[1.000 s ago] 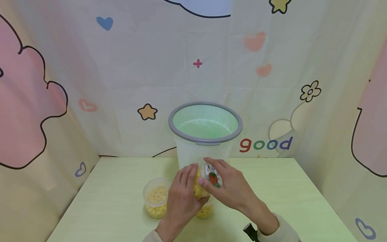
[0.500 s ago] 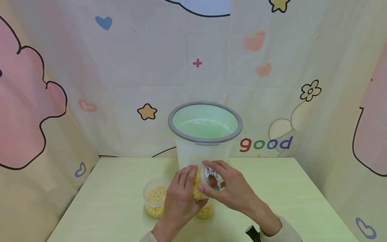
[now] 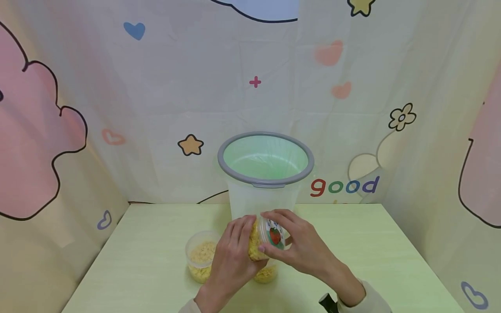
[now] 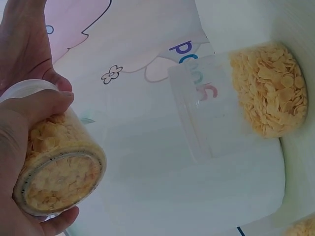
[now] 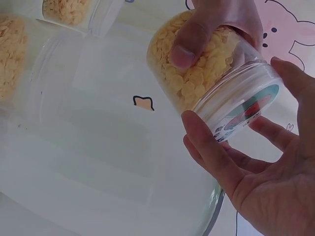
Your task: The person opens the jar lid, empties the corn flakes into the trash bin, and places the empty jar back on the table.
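Observation:
My left hand [image 3: 234,250] grips the body of a clear plastic jar [image 3: 254,245] of yellow flakes, held tilted above the table. On its right end is a lid [image 3: 275,234] with a red fruit picture. The thumb and fingertips of my right hand [image 3: 303,243] hold that lid by its rim, as the right wrist view shows, with the palm away from it. Left of my hands stands another clear jar [image 3: 201,263], partly filled with flakes. A further jar [image 3: 266,274] is mostly hidden behind and below the hands.
Behind the hands stands a whitish bin [image 3: 254,200] with a grey rim [image 3: 266,180] and a pale green inside. The pale table [image 3: 156,243] meets a printed cloth backdrop [image 3: 176,87]. A black piece [image 3: 328,302] is at my right sleeve.
Both hands and the jar have shifted slightly down and left. The right fingers have changed position around the lid, with a gap now showing between palm and lid.

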A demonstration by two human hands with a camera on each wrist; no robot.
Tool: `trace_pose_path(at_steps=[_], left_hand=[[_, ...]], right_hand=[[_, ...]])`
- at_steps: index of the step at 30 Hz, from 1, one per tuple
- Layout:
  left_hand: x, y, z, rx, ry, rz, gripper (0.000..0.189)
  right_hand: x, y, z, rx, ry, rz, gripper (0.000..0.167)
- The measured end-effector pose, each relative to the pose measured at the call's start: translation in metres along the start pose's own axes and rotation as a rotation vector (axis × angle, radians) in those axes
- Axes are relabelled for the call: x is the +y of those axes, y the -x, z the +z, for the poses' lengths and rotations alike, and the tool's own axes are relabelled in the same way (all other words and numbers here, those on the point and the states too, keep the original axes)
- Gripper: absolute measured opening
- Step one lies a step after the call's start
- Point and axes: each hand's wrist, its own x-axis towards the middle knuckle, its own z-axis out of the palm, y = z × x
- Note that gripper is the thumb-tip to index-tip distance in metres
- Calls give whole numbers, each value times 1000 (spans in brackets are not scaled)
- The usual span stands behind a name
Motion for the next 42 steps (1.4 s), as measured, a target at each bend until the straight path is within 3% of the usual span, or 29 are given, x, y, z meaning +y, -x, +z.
trace_pose_path(at_steps=[13,20,33,37,42], left_hand=[[-1,-1,-3,-38,16,-8,97],[-3,-1,-7,-110,87,-78,90],[-3,-1,-8,-125,156,-97,93],[-3,0,-7,-120,156,-97,93],[-4,0,-7,-128,152,-107,95]], right_hand=[[4,3,-1,-14,-21,-68,53],[6,4,-2,-46,94,-185,55],[13,6,-10,-166,125,-346,66],[9,7,-10,-134,128,-289,73],[-2,6,-13,-6,154,-96,76]])
